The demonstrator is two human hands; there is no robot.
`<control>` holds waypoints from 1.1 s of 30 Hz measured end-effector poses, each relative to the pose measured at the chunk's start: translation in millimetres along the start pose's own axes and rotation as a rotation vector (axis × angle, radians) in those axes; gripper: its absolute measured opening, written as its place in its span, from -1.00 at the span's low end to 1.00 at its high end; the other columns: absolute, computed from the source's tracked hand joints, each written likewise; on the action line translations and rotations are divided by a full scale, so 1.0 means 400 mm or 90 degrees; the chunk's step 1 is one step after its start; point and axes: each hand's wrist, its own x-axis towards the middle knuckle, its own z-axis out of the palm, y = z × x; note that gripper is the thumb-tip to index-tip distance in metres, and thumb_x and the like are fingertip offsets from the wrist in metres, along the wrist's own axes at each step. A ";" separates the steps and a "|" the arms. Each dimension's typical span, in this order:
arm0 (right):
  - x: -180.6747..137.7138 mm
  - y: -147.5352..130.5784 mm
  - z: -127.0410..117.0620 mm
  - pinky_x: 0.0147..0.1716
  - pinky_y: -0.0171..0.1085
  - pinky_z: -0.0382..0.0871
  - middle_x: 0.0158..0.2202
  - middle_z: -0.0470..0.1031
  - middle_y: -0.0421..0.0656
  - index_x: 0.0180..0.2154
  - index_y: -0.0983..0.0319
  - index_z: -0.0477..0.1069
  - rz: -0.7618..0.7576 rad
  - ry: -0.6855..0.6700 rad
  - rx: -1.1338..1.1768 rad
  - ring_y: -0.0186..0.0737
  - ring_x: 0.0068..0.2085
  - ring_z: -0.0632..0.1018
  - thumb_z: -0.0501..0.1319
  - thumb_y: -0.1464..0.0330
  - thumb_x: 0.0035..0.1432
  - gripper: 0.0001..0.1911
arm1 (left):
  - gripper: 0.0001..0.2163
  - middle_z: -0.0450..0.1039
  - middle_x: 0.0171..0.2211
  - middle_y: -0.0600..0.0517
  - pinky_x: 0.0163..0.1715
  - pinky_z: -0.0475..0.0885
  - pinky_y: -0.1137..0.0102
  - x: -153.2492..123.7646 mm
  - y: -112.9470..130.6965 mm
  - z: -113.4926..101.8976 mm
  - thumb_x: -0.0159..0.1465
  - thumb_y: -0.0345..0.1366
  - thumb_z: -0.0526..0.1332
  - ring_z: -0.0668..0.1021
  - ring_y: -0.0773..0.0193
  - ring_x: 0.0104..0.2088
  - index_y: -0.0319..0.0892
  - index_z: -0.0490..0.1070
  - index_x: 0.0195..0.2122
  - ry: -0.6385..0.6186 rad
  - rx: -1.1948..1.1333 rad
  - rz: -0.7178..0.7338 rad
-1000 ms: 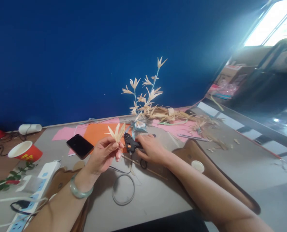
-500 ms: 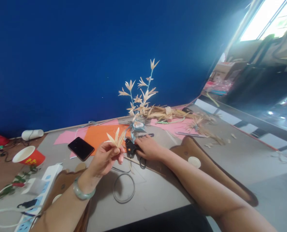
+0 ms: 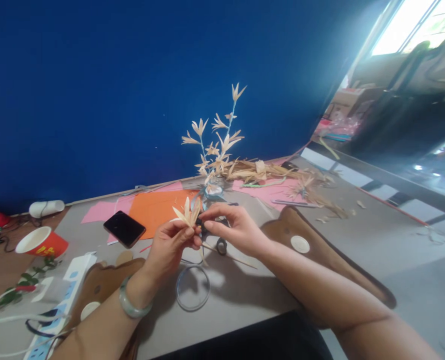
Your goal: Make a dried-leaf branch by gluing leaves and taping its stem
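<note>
My left hand point(image 3: 173, 240) pinches the base of a pale dried-husk flower point(image 3: 187, 214), its pointed petals fanned upward. Close to the petals on the right is my right hand point(image 3: 235, 227), thumb and fingers apart; I cannot tell whether its fingertips touch the flower. Behind that hand, a dark tool is mostly hidden. Below it lie a small dark ring-shaped thing point(image 3: 221, 246) and a thin stick point(image 3: 241, 260). A clear ring point(image 3: 193, 288) rests nearer to me. Beyond my hands stands a branching spray of similar husk flowers point(image 3: 218, 150) on pale blue stems.
Left lie a black phone point(image 3: 124, 229), orange paper point(image 3: 147, 212), a red paper cup point(image 3: 46, 243) and a white power strip point(image 3: 63, 305) with cords. Dried husks point(image 3: 252, 172) are heaped at the back. Brown shaped boards point(image 3: 320, 255) lie on both sides. A blue panel point(image 3: 95, 100) borders the table.
My right hand has lifted off the black tool on the table and come left and nearer, up to the flower. My left hand still holds the flower, shifted slightly right.
</note>
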 end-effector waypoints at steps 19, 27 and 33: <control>0.005 -0.065 0.030 -0.39 -0.29 0.42 -0.49 0.54 -0.13 -0.48 0.30 0.44 0.074 -0.056 0.088 -0.29 -0.43 0.54 0.26 0.22 0.13 -0.72 | -0.82 0.50 -0.63 0.02 -0.55 0.43 0.45 -0.008 0.005 -0.001 0.01 -0.24 0.44 0.52 0.33 -0.60 -0.22 0.53 -0.57 -0.075 0.025 0.037; 0.005 -0.071 0.033 -0.45 -0.37 0.34 -0.54 0.52 -0.19 -0.52 0.28 0.37 0.127 -0.097 0.172 -0.35 -0.47 0.54 0.20 0.37 0.14 -0.79 | -0.84 0.50 -0.61 0.01 -0.54 0.45 0.42 -0.011 0.007 -0.004 0.02 -0.28 0.42 0.52 0.31 -0.60 -0.23 0.54 -0.58 -0.089 0.063 0.060; 0.008 -0.082 0.032 -0.50 -0.38 0.26 -0.56 0.51 -0.19 -0.54 0.27 0.33 0.136 -0.116 0.147 -0.37 -0.49 0.51 0.17 0.38 0.15 -0.77 | -0.86 0.50 -0.63 0.01 -0.53 0.46 0.41 -0.013 0.008 -0.005 0.06 -0.29 0.40 0.53 0.30 -0.59 -0.22 0.55 -0.57 -0.106 0.076 0.074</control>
